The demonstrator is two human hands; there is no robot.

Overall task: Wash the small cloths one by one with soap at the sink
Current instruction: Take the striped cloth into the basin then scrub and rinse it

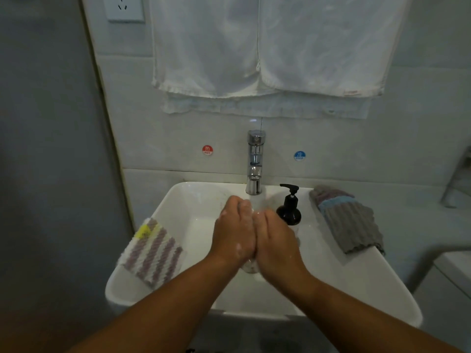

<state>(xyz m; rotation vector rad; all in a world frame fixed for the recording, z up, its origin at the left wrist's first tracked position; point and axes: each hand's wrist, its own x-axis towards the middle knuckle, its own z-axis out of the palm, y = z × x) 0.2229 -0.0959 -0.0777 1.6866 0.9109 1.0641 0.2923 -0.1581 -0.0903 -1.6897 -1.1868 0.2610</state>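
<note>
My left hand [233, 234] and my right hand [276, 240] are pressed side by side over the white sink [356, 281], backs up, fingers curled down, with soap suds on them. They grip a small pale wet cloth [249, 267], of which only a bit shows below where the hands meet. Water from the chrome tap [255, 161] falls on my fingertips. A black soap pump bottle [289, 207] stands just right of my right hand. A purple-and-white striped cloth [153, 253] lies on the sink's left rim. A pile of grey, blue and pink cloths [346, 220] lies on the right rim.
White towels [267, 47] hang on the wall above the tap. Red hot [207, 150] and blue cold [299, 155] stickers flank the tap. A wall socket [124, 7] is at top left. A grey wall runs close along the left.
</note>
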